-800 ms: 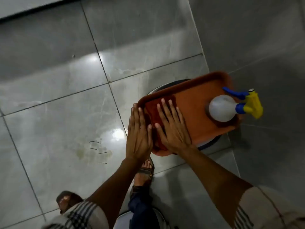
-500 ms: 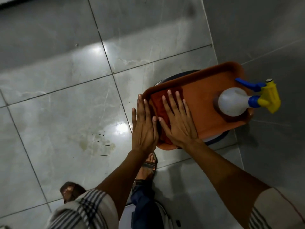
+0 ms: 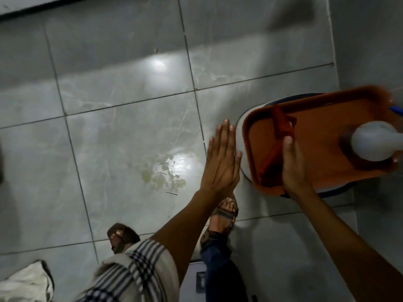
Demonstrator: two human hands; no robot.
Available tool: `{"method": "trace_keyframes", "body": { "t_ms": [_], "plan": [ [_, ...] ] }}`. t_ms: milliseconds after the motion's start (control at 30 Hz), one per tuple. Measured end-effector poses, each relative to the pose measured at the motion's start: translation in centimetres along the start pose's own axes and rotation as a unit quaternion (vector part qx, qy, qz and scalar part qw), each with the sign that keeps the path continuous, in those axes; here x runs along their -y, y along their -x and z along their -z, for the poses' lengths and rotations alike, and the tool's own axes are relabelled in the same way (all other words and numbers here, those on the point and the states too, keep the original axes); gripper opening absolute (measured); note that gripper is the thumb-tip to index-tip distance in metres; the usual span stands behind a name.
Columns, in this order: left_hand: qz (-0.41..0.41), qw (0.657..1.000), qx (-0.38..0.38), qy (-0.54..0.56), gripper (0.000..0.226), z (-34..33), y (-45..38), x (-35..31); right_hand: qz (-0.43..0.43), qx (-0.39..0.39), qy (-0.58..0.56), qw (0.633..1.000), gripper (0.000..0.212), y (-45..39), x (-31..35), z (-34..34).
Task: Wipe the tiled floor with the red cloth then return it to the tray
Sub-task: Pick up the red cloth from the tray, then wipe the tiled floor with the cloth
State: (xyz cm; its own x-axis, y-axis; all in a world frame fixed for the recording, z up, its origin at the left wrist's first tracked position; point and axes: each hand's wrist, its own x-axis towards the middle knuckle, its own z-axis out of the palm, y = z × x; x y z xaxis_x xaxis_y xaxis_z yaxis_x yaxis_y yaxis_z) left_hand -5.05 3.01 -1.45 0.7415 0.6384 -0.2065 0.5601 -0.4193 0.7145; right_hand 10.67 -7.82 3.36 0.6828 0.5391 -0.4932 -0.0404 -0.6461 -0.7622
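Note:
The red cloth [image 3: 276,140] stands lifted on edge at the left end of the orange tray [image 3: 322,118]. My right hand [image 3: 293,164] grips it from the near side, fingers curled behind it. My left hand [image 3: 222,162] hovers flat with fingers together, just left of the tray, touching nothing. The grey tiled floor [image 3: 122,136] carries a yellowish wet stain [image 3: 162,178] with a few thin dark strands, left of my left hand.
A white spray bottle [image 3: 375,141] with a blue trigger lies on the tray's right end. The tray rests on a white round stool [image 3: 244,153]. My sandalled feet [image 3: 225,211] are below, and a white cloth [image 3: 26,282] lies at the bottom left corner.
My right hand went from pressing flat on the cloth to gripping it and raising it on edge. My left hand has come off the tray's edge to the left. The view has swung left.

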Motion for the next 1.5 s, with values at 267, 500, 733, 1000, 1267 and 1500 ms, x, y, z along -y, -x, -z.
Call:
{"method": "trace_keyframes", "body": {
  "t_ms": [267,500,733,1000,1267,1500],
  "plan": [
    [0.125,0.990,0.017,-0.059,0.071,6.7,10.7,14.9,-0.020,0.039,-0.086,0.995,0.046,9.3,3.3,-9.0],
    [0.211,0.971,0.018,-0.111,0.071,8.5,17.3,28.3,-0.040,0.108,0.032,0.993,0.100,9.8,-5.4,-23.7],
    [0.223,0.966,0.015,-0.126,0.073,5.9,19.1,41.4,0.245,0.162,0.362,0.885,0.069,3.8,-20.0,-37.9],
    [0.152,0.967,-0.054,-0.195,0.072,5.2,17.8,47.7,0.304,0.013,0.405,0.862,0.070,0.7,-17.4,-49.1],
    [0.128,0.961,-0.120,-0.214,0.067,4.3,17.0,48.6,0.338,0.068,0.413,0.843,0.071,9.1,-25.1,-43.4],
    [0.133,0.965,-0.127,-0.189,0.066,4.5,16.8,48.2,0.224,-0.087,0.416,0.877,0.070,0.9,-17.0,-48.7]
  ]
}}
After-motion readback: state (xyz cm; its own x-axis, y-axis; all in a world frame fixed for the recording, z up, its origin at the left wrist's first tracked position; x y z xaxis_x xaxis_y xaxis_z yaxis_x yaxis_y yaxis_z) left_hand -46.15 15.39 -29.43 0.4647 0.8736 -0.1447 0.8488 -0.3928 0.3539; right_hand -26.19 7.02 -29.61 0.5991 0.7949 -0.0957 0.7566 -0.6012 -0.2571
